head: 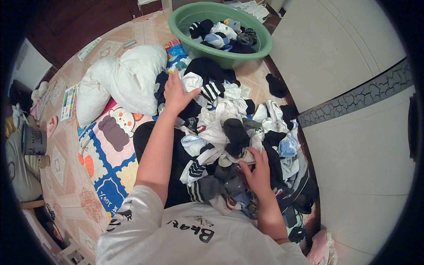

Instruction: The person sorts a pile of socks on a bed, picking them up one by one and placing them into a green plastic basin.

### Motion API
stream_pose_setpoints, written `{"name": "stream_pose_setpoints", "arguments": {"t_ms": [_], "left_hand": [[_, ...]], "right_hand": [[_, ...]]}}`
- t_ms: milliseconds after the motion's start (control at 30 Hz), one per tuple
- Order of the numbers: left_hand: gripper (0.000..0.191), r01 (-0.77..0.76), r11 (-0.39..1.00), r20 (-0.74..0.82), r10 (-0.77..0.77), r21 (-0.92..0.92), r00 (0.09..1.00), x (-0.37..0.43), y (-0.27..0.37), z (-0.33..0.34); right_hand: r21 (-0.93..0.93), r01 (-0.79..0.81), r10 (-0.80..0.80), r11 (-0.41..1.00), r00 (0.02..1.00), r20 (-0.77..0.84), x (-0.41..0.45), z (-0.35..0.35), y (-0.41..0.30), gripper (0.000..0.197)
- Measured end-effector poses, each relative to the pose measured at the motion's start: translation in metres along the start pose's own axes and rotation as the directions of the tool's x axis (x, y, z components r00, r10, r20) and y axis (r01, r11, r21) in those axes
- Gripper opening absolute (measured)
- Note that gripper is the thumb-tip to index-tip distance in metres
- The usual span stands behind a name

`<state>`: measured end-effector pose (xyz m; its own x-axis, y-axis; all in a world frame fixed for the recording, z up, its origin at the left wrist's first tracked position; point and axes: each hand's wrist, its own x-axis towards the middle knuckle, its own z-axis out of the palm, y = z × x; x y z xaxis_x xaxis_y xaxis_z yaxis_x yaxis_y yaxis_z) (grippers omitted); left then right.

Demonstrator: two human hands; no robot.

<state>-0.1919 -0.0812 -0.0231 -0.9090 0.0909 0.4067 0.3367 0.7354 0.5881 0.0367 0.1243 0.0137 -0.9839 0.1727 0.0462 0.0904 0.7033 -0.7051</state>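
A large heap of mixed socks (228,109) lies before me, white, black, grey and striped. My left hand (177,91) is at the heap's far left, fingers apart, beside a white sock (191,81) and a black-and-white striped sock (212,91). Whether it touches them is hard to tell. Lower right, my right hand (257,169) has thumb and fingers on a pale sock (246,157), close below a black sock (236,132). Whether the fingers pinch the pale sock cannot be told. Beyond the heap, a green plastic basin (218,54) holds several socks, some bundled.
A white pillow (132,79) rests on a colourful patterned mat (116,159) at the left. One black sock (275,85) lies apart on the tiled floor near the pale cabinet (357,139) at the right. Bags and a grey container (34,141) stand at the far left.
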Motion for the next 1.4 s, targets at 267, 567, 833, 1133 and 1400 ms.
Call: {"name": "stream_pose_setpoints", "arguments": {"t_ms": [267, 567, 833, 1133, 1400], "left_hand": [[0.055, -0.119, 0.983, 0.291, 0.156, -0.142, 0.944, -0.009, 0.024, 0.046], [0.029, -0.524, 0.837, 0.518, 0.522, -0.157, 0.678, -0.140, 0.122, 0.065], [0.028, -0.406, 0.896, 0.652, 0.417, -0.179, 0.633, -0.149, 0.135, 0.074], [0.027, -0.489, 0.836, 0.806, 0.460, -0.251, 0.372, -0.132, 0.121, 0.053], [0.044, -0.206, 0.805, 0.525, 0.532, -0.556, 0.664, -0.124, 0.128, 0.007]], "right_hand": [[-0.006, -0.016, 0.016, 1.000, 0.999, -0.032, 0.001, 0.003, -0.001, 0.041], [0.041, 0.154, -0.128, 0.987, 0.919, -0.373, 0.015, -0.003, -0.021, 0.033], [-0.216, 0.262, -0.289, 0.941, 0.952, -0.101, 0.079, 0.021, -0.073, 0.050], [-0.093, 0.039, -0.043, 0.995, 0.998, -0.044, 0.089, 0.027, 0.017, 0.038], [0.869, -0.195, 0.589, 0.455, 0.798, -0.129, 0.080, -0.004, 0.035, 0.035]]}}
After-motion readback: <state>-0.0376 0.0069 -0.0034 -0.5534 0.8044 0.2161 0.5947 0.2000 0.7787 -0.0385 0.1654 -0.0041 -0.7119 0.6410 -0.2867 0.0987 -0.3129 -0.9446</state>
